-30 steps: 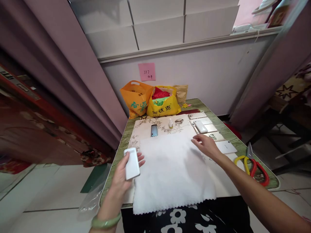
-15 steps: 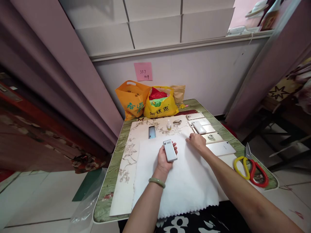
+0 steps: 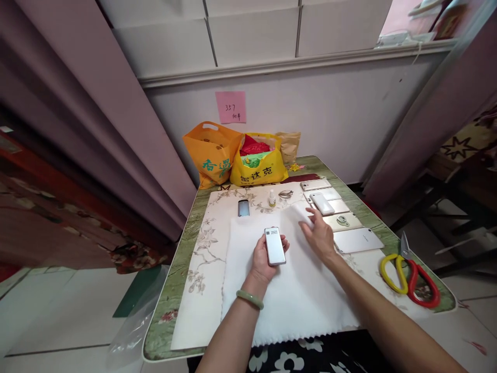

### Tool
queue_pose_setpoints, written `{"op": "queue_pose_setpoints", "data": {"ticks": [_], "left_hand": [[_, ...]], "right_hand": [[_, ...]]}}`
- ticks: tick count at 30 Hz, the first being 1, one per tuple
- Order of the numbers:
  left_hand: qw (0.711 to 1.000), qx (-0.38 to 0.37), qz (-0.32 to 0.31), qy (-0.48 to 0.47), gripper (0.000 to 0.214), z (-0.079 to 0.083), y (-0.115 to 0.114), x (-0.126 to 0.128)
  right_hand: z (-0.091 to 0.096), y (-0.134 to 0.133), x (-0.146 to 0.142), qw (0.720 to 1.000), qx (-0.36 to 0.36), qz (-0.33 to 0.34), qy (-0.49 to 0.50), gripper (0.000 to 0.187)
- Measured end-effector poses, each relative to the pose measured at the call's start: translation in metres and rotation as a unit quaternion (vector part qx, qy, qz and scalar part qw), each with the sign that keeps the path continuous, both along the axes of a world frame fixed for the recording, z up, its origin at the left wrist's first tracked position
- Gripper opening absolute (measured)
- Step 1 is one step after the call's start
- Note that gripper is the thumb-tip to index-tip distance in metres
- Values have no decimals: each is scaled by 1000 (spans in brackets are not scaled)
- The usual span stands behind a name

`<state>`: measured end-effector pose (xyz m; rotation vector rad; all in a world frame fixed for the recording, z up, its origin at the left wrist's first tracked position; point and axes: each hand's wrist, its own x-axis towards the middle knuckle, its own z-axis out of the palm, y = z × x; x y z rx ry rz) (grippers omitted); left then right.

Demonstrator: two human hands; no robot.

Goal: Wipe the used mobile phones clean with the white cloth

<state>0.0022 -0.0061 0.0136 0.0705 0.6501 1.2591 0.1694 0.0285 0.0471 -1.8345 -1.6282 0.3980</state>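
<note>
My left hand point(image 3: 264, 259) is closed round a small silver phone point(image 3: 275, 245), held back side up over the middle of a white cloth point(image 3: 295, 295). A green bangle sits on that wrist. My right hand point(image 3: 320, 235) rests on the cloth's far right corner, which is lifted and folded up under the fingers. Just right of that hand lie several flat phones: a white one point(image 3: 357, 240), one with a ring holder point(image 3: 344, 221) and others point(image 3: 321, 203) behind it.
A dark phone point(image 3: 243, 207), a small dropper bottle point(image 3: 272, 198) and a pair of glasses point(image 3: 286, 194) lie on a floral mat point(image 3: 202, 269). Orange point(image 3: 212, 155) and yellow point(image 3: 258, 166) bags stand at the back. Scissors point(image 3: 411, 272) lie at the right edge.
My left hand brought the silver phone from the table's left edge to the middle of the cloth. My right hand shifted slightly and lifted the cloth's corner.
</note>
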Motion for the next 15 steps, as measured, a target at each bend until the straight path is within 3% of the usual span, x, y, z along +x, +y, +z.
{"op": "queue_pose_setpoints", "data": {"ticks": [2, 4, 7, 10, 13, 15], "left_hand": [[1000, 5, 10, -14, 32, -4, 0, -2], [1000, 4, -6, -30, 32, -7, -1, -3], [998, 9, -42, -48, 38, -7, -2, -5], [998, 7, -33, -50, 40, -5, -3, -6], [998, 7, -35, -51, 43, -5, -6, -8], [998, 7, -54, -40, 49, -9, -11, -11]], "right_hand": [[3, -28, -6, 989, 41, 118, 75, 50], [9, -50, -9, 948, 10, 291, 129, 49], [15, -60, -14, 948, 53, 260, 175, 36], [11, -47, -28, 963, 130, 208, 111, 34], [-5, -38, -49, 955, 113, 272, -34, 43], [-16, -41, -62, 944, 77, 303, -108, 60]]}}
